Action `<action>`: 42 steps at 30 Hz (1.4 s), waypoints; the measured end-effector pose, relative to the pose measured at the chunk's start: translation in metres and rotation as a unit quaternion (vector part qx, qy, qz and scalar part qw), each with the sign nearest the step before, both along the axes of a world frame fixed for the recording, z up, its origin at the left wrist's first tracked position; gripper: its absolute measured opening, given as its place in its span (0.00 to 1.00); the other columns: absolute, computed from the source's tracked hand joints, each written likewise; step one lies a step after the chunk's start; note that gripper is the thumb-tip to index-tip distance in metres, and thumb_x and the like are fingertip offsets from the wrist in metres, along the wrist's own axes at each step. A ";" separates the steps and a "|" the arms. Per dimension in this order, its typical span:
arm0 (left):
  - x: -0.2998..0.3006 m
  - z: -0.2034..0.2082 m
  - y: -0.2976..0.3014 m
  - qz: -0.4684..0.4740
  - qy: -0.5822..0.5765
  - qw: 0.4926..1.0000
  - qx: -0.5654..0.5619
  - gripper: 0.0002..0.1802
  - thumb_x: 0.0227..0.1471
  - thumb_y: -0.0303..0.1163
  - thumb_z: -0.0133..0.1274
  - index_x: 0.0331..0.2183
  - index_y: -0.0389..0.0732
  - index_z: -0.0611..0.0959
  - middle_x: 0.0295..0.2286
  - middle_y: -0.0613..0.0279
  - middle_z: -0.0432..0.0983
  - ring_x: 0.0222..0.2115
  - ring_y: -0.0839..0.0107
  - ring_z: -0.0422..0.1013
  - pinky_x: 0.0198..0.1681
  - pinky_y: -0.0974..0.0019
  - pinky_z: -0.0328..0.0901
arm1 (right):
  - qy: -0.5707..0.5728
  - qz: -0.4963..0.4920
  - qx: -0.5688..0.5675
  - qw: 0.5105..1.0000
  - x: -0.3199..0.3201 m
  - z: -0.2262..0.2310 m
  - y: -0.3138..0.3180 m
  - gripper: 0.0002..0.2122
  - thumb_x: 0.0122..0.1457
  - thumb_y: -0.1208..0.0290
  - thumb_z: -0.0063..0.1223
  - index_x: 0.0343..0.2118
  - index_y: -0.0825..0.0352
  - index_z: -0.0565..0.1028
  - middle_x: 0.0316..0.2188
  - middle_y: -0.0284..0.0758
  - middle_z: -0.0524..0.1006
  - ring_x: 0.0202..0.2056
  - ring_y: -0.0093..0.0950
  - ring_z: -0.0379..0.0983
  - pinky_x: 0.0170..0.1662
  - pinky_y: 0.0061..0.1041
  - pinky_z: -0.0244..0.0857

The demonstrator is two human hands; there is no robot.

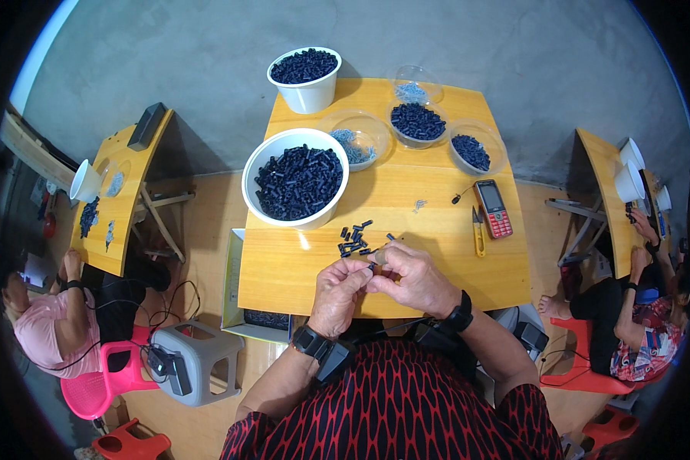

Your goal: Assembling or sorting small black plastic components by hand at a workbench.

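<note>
Close to the table's near edge, my left hand (339, 295) and my right hand (415, 280) meet with their fingers pinched together. Between the fingertips sits a small black plastic part (372, 266), mostly covered by them. My right hand's fingers partly hide what they grip. Just beyond the hands lies a loose pile of short black tubular parts (352, 244). A few tiny silver metal pieces (419, 205) rest on the wood farther right.
White buckets (251, 201) of black parts stand at the left and back. Clear bowls (376, 157) hold silver pieces; a clear tub (418, 139) holds black parts. Yellow-handled snips (479, 236) lie beside a red phone (497, 218). People sit at tables (123, 249) on either side.
</note>
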State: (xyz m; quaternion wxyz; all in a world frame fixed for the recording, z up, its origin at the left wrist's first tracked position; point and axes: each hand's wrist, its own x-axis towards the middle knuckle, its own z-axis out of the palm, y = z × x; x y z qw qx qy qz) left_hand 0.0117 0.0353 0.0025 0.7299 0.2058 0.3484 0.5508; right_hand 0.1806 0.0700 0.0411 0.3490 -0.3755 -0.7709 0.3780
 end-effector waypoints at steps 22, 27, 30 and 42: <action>0.009 -0.007 -0.007 -0.013 0.192 0.980 0.057 0.01 0.55 0.20 0.55 0.30 0.35 0.80 0.27 0.66 0.77 0.26 0.81 0.70 0.32 0.77 0.66 | -0.133 0.050 0.150 0.978 0.009 -0.014 -0.006 0.08 0.52 0.73 0.56 0.29 0.69 0.68 0.26 0.40 0.67 0.26 0.40 0.71 0.29 0.37 0.68; 0.011 -0.008 -0.005 -0.009 0.209 0.976 0.066 0.02 0.54 0.22 0.56 0.29 0.34 0.80 0.26 0.66 0.77 0.25 0.82 0.69 0.29 0.77 0.66 | -0.075 0.011 0.178 0.981 0.006 -0.022 -0.011 0.08 0.48 0.78 0.59 0.27 0.69 0.69 0.23 0.40 0.68 0.22 0.40 0.70 0.24 0.34 0.66; 0.007 -0.007 -0.005 -0.028 0.194 0.980 0.041 0.02 0.54 0.22 0.56 0.29 0.34 0.80 0.25 0.66 0.77 0.24 0.81 0.69 0.27 0.75 0.66 | -0.029 0.006 0.085 0.996 0.009 -0.020 -0.010 0.08 0.50 0.77 0.61 0.28 0.70 0.71 0.24 0.38 0.70 0.22 0.34 0.71 0.25 0.29 0.66; -0.135 0.003 -0.009 0.464 0.339 0.809 0.122 0.04 0.55 0.26 0.55 0.30 0.42 0.75 0.25 0.65 0.72 0.22 0.79 0.68 0.26 0.74 0.65 | -0.076 -0.112 0.067 0.988 0.027 -0.019 0.034 0.05 0.52 0.79 0.58 0.31 0.73 0.76 0.27 0.44 0.74 0.30 0.43 0.73 0.34 0.34 0.67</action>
